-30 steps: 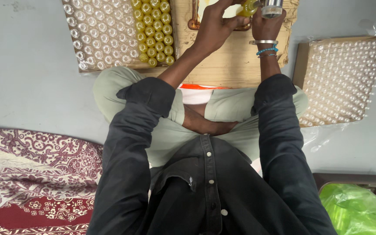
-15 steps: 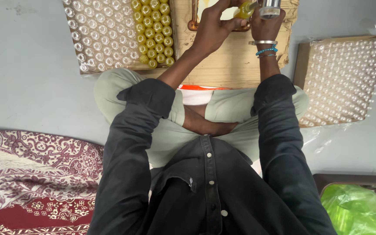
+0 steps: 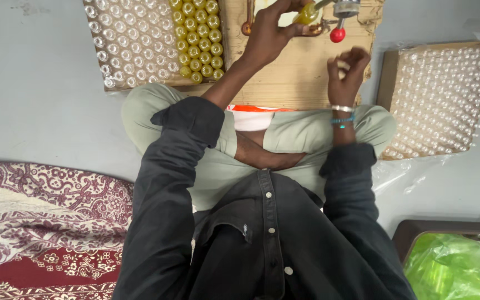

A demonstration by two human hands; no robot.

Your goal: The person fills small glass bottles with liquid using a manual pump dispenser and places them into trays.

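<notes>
I sit cross-legged on a grey floor. My left hand (image 3: 270, 36) is raised and pinches a small yellow-filled bottle (image 3: 307, 13) against a metal press (image 3: 345, 8) at the top edge. A red knob (image 3: 338, 35) hangs from the press. My right hand (image 3: 346, 69), with bracelets on the wrist, hovers just below that knob with its fingers loosely curled and nothing in them. Both hands are over a wooden board (image 3: 295, 78).
A cardboard tray (image 3: 131, 39) at the upper left holds several clear bottles and rows of yellow-filled bottles (image 3: 198, 39). Another tray of clear bottles (image 3: 445, 94) lies at the right. A patterned red cloth (image 3: 40, 222) is lower left, and a green plastic bag (image 3: 456, 269) lower right.
My right hand has come off the press and dropped below the red knob. My left hand still holds the yellow bottle at the press.
</notes>
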